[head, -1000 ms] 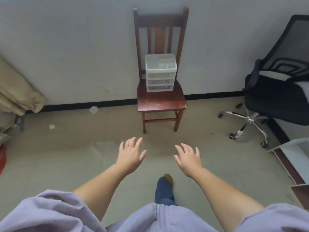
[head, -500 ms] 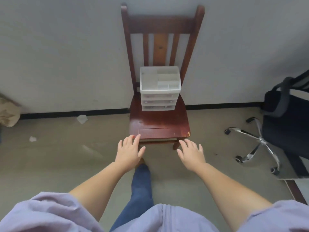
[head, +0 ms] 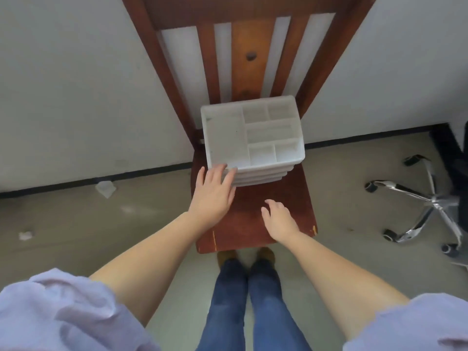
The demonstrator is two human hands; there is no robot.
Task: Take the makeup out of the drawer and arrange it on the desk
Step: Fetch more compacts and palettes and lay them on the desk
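Observation:
A white plastic drawer organizer [head: 250, 138] stands at the back of a dark red wooden chair seat [head: 278, 196]. Its top tray is split into several compartments, and stacked drawers show at its front, all pushed in. My left hand [head: 214, 196] reaches to the organizer's front left corner, fingers straight and touching the drawer fronts. My right hand [head: 278, 220] hovers above the seat in front of the organizer, fingers loosely bent and holding nothing. No makeup shows in the top compartments; the drawers' contents are hidden.
The chair back [head: 250, 46] rises against a white wall. A black office chair with a chrome wheeled base [head: 425, 206] stands to the right. Scraps of paper [head: 105, 188] lie on the beige floor at the left. My legs and shoes [head: 247, 257] are at the seat's front edge.
I have walked up to the chair, which now fills the view. My left hand moved forward onto the organizer's front left corner; my right hand came over the seat.

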